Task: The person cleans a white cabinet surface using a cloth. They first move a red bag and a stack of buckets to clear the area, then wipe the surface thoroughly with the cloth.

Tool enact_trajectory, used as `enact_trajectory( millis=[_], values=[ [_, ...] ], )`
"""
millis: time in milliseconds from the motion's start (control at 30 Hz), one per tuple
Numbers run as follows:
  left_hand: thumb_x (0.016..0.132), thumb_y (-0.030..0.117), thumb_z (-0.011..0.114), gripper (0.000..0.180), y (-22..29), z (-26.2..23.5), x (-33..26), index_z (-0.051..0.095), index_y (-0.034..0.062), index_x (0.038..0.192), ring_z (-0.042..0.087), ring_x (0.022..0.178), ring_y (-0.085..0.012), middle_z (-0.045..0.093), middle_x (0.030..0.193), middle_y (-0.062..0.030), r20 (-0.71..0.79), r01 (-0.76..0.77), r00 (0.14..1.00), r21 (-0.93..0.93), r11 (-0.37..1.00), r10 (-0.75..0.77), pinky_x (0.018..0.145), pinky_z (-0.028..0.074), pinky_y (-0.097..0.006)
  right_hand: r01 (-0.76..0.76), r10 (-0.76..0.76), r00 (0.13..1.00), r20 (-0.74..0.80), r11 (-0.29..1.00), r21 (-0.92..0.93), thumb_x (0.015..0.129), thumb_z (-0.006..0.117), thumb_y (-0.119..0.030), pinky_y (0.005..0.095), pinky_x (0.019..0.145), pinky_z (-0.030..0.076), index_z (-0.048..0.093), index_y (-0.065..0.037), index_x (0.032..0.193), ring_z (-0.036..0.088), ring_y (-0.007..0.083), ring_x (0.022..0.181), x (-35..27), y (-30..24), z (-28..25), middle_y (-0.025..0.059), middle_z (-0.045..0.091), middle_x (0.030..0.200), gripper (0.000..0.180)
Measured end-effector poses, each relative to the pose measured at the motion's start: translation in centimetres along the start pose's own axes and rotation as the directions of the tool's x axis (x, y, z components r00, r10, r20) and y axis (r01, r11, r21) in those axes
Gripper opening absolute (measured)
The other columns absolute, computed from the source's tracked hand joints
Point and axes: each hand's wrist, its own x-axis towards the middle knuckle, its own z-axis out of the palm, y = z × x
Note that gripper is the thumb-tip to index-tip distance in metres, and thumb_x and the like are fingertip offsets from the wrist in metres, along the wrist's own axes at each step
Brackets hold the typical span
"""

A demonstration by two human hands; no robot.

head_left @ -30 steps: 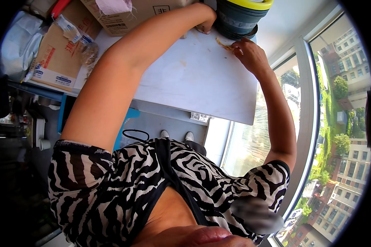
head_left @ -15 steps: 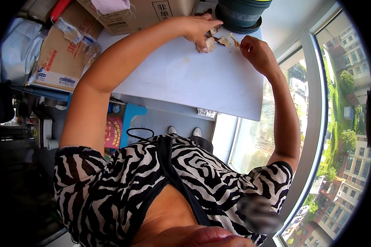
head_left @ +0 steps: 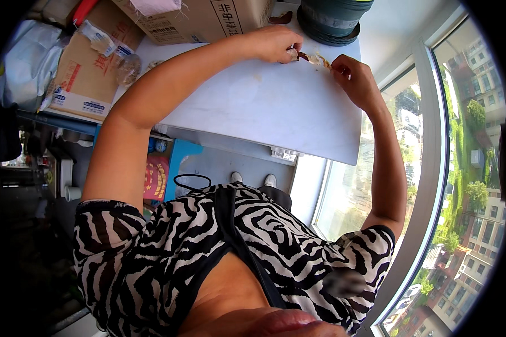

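At the far side of the white table (head_left: 247,106), my left hand (head_left: 272,44) is closed, fingers curled around dry, leaf-like scraps. Across from it, my right hand (head_left: 355,78) pinches the end of a yellowish dry scrap. Pale and reddish-brown dry scraps (head_left: 316,59) bridge the gap between the two hands, just above the tabletop or on it; I cannot tell which. Exactly what kind of scraps they are is too small to make out. A dark brown piece (head_left: 281,18) lies farther back, beside the pot.
A dark green round pot (head_left: 333,22) stands behind my hands. A large cardboard box (head_left: 199,22) is at the back left, with a flattened carton (head_left: 87,73) and a clear crumpled plastic piece (head_left: 129,69) beside it. The window (head_left: 399,123) borders the table's right side.
My left hand has closed from a spread reach over the pale scraps and gathered them. My right hand has moved slightly down and right, still pinching its scrap.
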Motion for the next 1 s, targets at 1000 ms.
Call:
enact_trajectory(
  millis=[1000],
  values=[
    [0.089,0.003,0.058,0.025,4.7,-10.4,-5.3,0.064,0.0037,0.113,0.064,0.101,-0.0307,0.063,0.112,-0.0127,-0.512,-0.119,0.837,0.173,0.978,0.193,0.087,0.052,-0.041,0.202,-0.056,0.848,-0.527,0.953,0.225,0.096,0.068,-0.013,0.0263,0.072,0.052,0.067,0.004,0.1,0.06,0.0121,0.075,1.7,-4.7,-7.2,0.0073,0.068,0.081,0.017]
  ],
)
